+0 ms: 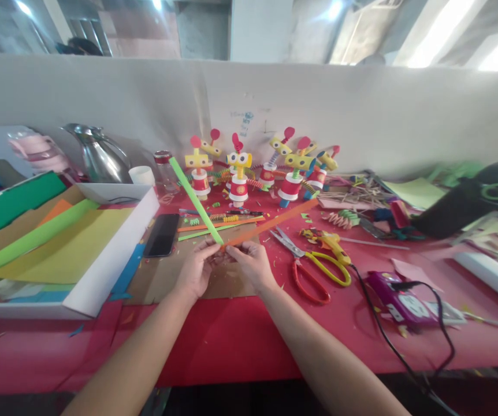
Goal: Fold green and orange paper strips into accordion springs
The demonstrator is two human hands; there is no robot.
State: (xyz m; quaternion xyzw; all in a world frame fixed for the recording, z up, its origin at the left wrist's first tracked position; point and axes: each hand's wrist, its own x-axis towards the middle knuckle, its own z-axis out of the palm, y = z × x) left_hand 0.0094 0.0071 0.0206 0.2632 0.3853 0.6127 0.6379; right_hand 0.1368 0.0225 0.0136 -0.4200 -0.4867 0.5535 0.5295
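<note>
Two paper strips meet between my fingertips, crossing at one end. The green paper strip (196, 199) slants up to the left, and the orange paper strip (275, 221) runs up to the right. My left hand (199, 266) pinches the joined ends from the left. From the other side my right hand (249, 260) pinches them too, its thumb on the orange end. Beneath the hands lies a brown cardboard sheet (153, 283). More strips and small coiled paper springs (230, 219) lie just beyond it.
Several paper-cup figures (238, 188) stand at the back. Scissors (305, 254) and a yellow glue gun (333, 245) lie to the right, its cord trailing past a purple power box (400, 300). At left are a phone (161, 235), a white box (114, 260) of coloured paper and a metal jug (99, 153).
</note>
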